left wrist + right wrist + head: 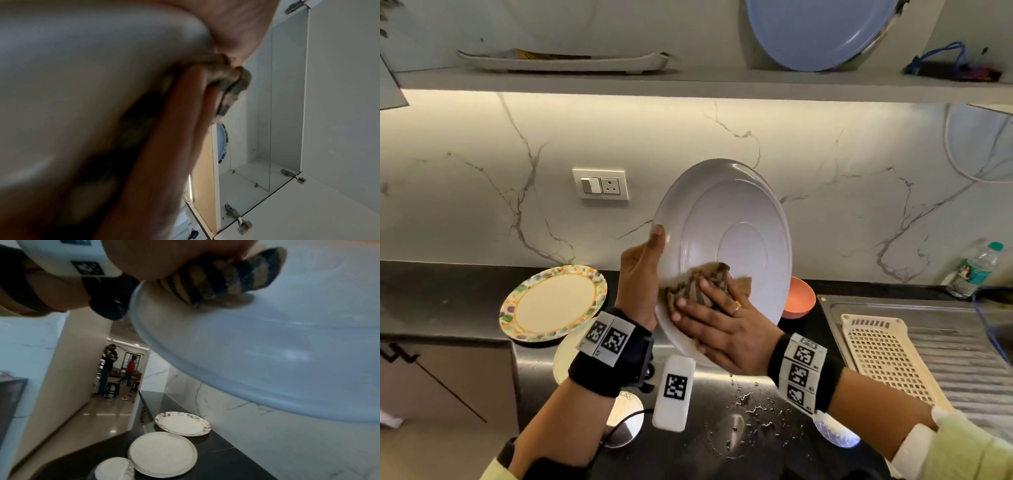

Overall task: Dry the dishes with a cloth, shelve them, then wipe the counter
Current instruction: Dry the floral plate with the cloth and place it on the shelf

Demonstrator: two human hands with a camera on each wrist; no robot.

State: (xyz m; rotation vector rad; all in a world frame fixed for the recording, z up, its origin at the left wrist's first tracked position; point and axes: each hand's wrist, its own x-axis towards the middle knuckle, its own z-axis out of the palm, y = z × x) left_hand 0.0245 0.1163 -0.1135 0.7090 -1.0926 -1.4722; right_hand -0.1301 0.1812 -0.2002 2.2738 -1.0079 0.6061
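Note:
A pale lavender plate [726, 219] is held up on edge over the counter, its underside toward me. My left hand [640, 274] grips its left rim, thumb on the near face. My right hand [715, 318] presses a bunched brown striped cloth [703, 282] onto the plate's lower part, and the cloth bulges out between its spread fingers. In the right wrist view the cloth [226, 277] folds under the hand against the plate [277, 345]. The left wrist view, blurred, shows the plate [82, 81] and the cloth [228, 81].
On the dark counter lie a floral-rimmed plate [553, 303], a cream plate [162, 454], an upturned bowl [115, 469] and a pink bowl [799, 298]. A perforated tray [883, 356] sits on the steel drainboard, a water bottle [976, 270] behind. A blue plate [822, 31] stands on the shelf.

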